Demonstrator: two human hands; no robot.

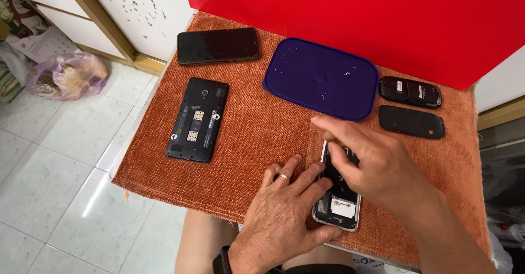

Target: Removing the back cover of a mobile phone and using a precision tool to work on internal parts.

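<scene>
Head view looks down on a counter (164, 164) covered with an orange cloth (257, 143), where both hands work on a small open phone (339, 203) lying back-up near the front edge, its rear cover off and its white-labelled cavity showing. The left hand (284, 208), wearing a ring, lies flat with fingers spread and braces the phone's left edge; the right hand (377, 164) is laid over the upper half, fingers loosely curled and pressing down onto something dark in the bay, though what lies under the fingertips is hidden. To do this well, the person would probably keep the left hand steady against the frame so the phone does not slide on the cloth, and press evenly with the right fingertips, not at one corner, so the part seats flat. A light touch seems wise, since small contacts and clips bend easily. Other things lie well apart: a larger phone with its back off (197, 119) to the left, a whole dark phone (217, 45) beyond it, a blue lid (321, 77) in the middle, and at right a black battery (410, 92) just above a loose black cover (410, 121).
</scene>
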